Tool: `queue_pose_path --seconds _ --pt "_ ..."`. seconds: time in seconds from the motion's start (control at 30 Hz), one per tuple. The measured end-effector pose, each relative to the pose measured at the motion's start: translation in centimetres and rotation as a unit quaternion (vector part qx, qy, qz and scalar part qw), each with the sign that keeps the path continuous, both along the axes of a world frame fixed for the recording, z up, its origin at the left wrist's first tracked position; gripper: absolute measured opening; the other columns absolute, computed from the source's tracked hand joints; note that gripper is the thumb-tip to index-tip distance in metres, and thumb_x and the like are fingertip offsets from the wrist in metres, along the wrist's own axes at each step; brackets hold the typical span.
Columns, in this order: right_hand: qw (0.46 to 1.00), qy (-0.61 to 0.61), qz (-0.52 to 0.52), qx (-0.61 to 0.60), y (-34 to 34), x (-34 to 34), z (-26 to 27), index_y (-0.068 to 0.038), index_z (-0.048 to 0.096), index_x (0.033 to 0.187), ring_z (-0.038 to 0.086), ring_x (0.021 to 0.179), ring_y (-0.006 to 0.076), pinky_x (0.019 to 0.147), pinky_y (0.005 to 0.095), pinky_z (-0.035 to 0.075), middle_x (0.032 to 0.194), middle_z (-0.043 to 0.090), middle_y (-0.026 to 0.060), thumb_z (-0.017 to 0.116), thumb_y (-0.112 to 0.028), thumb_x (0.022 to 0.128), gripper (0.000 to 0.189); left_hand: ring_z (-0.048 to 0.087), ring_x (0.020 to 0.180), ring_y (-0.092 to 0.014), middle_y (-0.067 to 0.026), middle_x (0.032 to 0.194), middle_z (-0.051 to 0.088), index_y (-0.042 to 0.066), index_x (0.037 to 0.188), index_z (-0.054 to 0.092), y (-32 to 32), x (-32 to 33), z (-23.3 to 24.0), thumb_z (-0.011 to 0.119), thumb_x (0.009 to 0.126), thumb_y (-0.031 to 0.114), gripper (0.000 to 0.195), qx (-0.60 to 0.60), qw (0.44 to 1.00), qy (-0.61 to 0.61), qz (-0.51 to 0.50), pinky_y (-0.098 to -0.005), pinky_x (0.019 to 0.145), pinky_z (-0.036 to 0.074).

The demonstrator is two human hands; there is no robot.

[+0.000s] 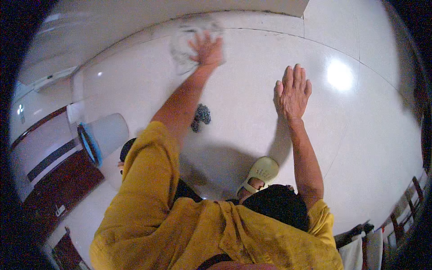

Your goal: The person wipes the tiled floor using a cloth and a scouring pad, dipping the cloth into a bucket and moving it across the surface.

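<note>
My left hand (208, 50), blurred, lies with spread fingers on a thin, clear crumpled plastic sheet or bag (180, 50) near the wall's foot. Whether its fingers grip any of the plastic cannot be told. My right hand (294, 92) rests palm down on the pale tiled floor (246, 87), its fingers extended and nothing in it. Between my left forearm and the middle of the floor is a grey, mesh-like scouring pad (202, 114), partly hidden by the arm.
A whitish bin (113, 130) with a blue liner stands at the left, near dark red wooden furniture (64, 185). A wall (135, 20) runs along the top. My pale clog (265, 168) is below my right hand. A rack with white cloth (352, 253) is at the lower right.
</note>
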State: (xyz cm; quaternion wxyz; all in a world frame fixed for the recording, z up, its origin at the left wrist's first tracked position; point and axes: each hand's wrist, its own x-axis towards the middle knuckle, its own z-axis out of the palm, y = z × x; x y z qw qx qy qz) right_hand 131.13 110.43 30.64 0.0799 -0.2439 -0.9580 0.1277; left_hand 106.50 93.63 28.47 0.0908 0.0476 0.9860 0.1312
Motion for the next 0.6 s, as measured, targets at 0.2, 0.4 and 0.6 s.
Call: queue_pose_path --seconds 0.2,0.4,0.6 --pt "0.985 0.126 -0.018 -0.121 0.5 -0.1 0.5 -0.004 0.042 0.13 0.031 0.132 0.0316 0.107 0.0482 0.021 0.141 0.035 0.0194 0.042 -0.034 0.094 0.046 -0.007 0.139 -0.041 -0.0136 0.153 0.008 0.015 0.142 0.033 15.1 9.7 0.9 0.042 0.087 0.053 0.067 0.058 0.986 0.003 -0.156 -0.076 0.095 0.005" --pt "0.908 0.36 -0.104 -0.187 1.4 1.6 -1.5 0.003 0.04 0.126 0.037 0.121 0.0398 0.104 0.0481 0.026 0.131 0.04 0.025 0.033 -0.027 0.099 0.041 0.0 0.139 -0.043 -0.0125 0.151 0.017 0.019 0.136 0.042 21.1 16.6 0.9 0.046 0.09 0.039 0.05 0.157 0.908 -0.054 -0.386 -0.0783 0.092 0.006" --pt "0.934 0.314 -0.064 -0.157 2.3 2.4 -1.1 0.003 0.041 0.127 0.038 0.123 0.0383 0.106 0.0476 0.026 0.134 0.041 0.0226 0.044 -0.008 0.09 0.039 0.013 0.139 -0.035 -0.0084 0.151 0.021 0.024 0.141 0.033 11.9 13.0 -0.1 0.044 0.093 0.037 0.051 0.062 0.913 0.046 -0.401 -0.0721 0.092 0.02"
